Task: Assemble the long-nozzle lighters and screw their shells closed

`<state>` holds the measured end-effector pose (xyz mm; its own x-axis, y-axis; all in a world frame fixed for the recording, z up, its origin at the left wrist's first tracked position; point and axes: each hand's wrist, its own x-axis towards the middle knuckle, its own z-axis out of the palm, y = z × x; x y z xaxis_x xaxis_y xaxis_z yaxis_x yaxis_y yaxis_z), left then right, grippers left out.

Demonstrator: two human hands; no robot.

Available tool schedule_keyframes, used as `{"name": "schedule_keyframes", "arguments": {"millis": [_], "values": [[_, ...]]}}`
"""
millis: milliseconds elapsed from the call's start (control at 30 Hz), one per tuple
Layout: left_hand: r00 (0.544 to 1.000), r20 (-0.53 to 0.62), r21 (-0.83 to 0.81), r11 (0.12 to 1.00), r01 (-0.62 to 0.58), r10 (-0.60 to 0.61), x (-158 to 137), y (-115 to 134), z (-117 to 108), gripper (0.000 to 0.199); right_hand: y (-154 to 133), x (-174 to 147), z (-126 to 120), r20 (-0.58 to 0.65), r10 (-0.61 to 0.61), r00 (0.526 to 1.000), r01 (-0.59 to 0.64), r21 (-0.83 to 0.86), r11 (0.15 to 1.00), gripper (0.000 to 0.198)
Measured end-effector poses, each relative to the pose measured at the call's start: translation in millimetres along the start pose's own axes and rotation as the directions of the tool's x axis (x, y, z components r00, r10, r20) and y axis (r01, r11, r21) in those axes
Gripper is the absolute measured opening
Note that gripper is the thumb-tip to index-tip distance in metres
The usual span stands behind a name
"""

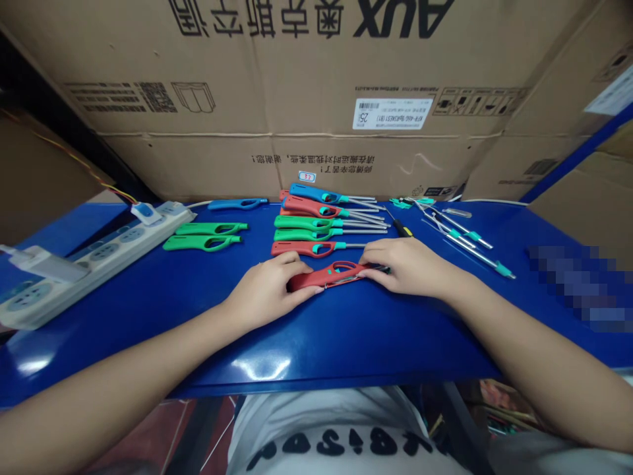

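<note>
A red long-nosed gas lighter [327,276] lies sideways between my two hands, low over the blue table. My left hand [267,290] grips its handle end, thumb on the near side and fingers on the far side. My right hand [405,265] pinches its front end near the trigger opening, where a dark tip shows past the fingers. Along the near side of the lighter a thin pale line runs, perhaps a wire or seam. Just beyond it is a row of lighters with metal tubes: a red one [295,249], green ones [299,234] and a blue one [311,193].
Green lighter bodies [200,243] and a blue one [235,204] without tubes lie left. A white power strip [109,254] with plugs borders them. Metal tubes with teal ends [475,251] and a screwdriver [403,227] lie right. A cardboard wall [222,158] stands behind.
</note>
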<state>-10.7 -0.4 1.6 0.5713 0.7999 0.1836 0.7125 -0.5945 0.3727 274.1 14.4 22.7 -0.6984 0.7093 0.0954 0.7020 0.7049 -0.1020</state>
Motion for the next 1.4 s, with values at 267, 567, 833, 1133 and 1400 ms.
{"name": "schedule_keyframes", "arguments": {"millis": [267, 567, 833, 1133, 1400], "values": [[0.996, -0.086, -0.055, 0.998, 0.017, -0.021, 5.1, -6.5, -2.4, 0.034, -0.5, -0.6, 1.5, -0.254, -0.037, 0.967, 0.025, -0.048, 0.999, 0.019], [0.991, -0.094, 0.139, 0.984, 0.110, -0.097, 3.9, -11.7, -6.6, 0.041, -3.3, 3.2, 11.4, -0.053, -0.151, 0.987, 0.158, 0.160, 0.975, 0.018], [0.955, -0.010, 0.062, 0.954, -0.294, 0.295, 0.8, 2.7, 2.1, 0.030, -1.3, 4.5, 14.2, -0.084, -0.116, 0.990, 0.131, 0.196, 0.972, 0.017], [0.948, 0.055, 0.034, 0.948, -0.315, 0.313, 0.1, 3.0, 11.0, 0.038, -7.0, 8.0, 20.4, -0.089, -0.082, 0.993, 0.095, 0.154, 0.984, 0.018], [0.948, 0.087, 0.075, 0.946, -0.314, 0.307, 1.9, 2.6, 10.5, 0.039, -4.8, 10.1, 20.1, -0.106, -0.092, 0.990, 0.116, 0.249, 0.961, 0.018]]}}
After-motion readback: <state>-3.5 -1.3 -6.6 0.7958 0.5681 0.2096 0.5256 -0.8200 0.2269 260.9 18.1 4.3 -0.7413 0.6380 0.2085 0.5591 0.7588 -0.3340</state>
